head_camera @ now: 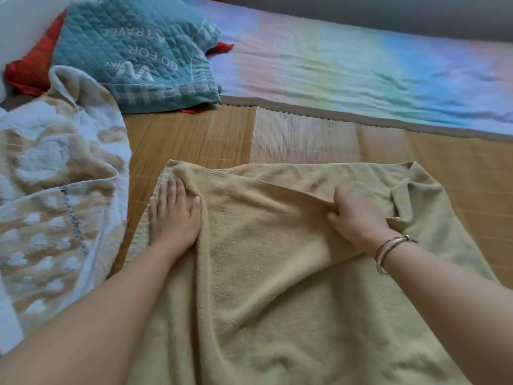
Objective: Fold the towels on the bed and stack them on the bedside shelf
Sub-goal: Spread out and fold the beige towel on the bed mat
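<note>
In the head view, a tan towel (pixel 266 273) is seen nearest the camera, spread over a woven bamboo mat (pixel 305 140) on the bed, its upper layer rumpled and partly doubled over. The left hand (pixel 175 215) is laid flat on the towel's left side, fingers straight and together, pressing the cloth down near its far left corner. The right hand (pixel 355 218) is curled over a fold of the same towel, the edge being pinched between thumb and fingers (a ridge of cloth is raised just under the knuckles). A bracelet (pixel 388 251) is worn on the right wrist. To the left, touching the mat, a cream and white patterned towel (pixel 55 190) is heaped loosely. Farther off, a teal quilted pillow (pixel 138 51) is rested on red fabric (pixel 30 70), beside a pastel striped sheet (pixel 361 68).
</note>
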The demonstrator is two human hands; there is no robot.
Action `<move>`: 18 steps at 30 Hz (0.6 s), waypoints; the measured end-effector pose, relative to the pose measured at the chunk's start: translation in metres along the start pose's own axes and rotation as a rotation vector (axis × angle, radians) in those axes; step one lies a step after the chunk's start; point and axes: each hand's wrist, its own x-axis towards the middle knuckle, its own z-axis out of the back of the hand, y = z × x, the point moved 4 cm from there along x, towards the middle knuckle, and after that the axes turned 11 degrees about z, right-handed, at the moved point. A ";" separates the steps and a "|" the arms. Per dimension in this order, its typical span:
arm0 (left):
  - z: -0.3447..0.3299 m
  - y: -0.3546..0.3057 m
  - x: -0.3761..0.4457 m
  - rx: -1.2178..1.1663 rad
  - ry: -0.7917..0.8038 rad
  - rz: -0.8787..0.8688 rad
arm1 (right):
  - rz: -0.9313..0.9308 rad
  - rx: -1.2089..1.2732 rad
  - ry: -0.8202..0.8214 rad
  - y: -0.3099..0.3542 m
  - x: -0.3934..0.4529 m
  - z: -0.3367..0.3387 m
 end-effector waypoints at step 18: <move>-0.002 0.005 0.022 -0.051 -0.283 0.151 | -0.084 -0.112 -0.267 0.000 0.108 0.007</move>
